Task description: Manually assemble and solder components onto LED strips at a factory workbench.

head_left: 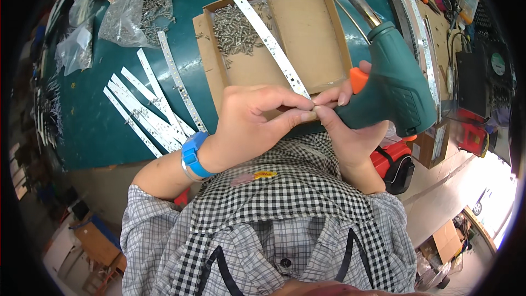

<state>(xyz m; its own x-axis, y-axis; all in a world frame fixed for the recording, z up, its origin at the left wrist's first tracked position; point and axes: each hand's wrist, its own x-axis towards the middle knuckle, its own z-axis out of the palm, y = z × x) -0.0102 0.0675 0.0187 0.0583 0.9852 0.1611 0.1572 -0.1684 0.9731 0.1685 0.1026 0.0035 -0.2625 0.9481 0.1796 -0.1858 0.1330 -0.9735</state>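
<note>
My left hand (252,120) pinches the near end of a long white LED strip (266,38), which slants up and away over a cardboard tray (307,27). A blue band sits on that wrist. My right hand (345,131) grips a green power screwdriver (394,85) with an orange trigger, its fingertips meeting the left thumb at the strip's end. The tool's tip is hidden behind the fingers. Several small screws (233,30) lie piled in the tray's left compartment.
Several more white strips (148,112) lie fanned on the green table (98,131) to the left. A clear bag of screws (137,11) sits at the back left. Metal strips (424,49) and red tools (471,131) crowd the right side.
</note>
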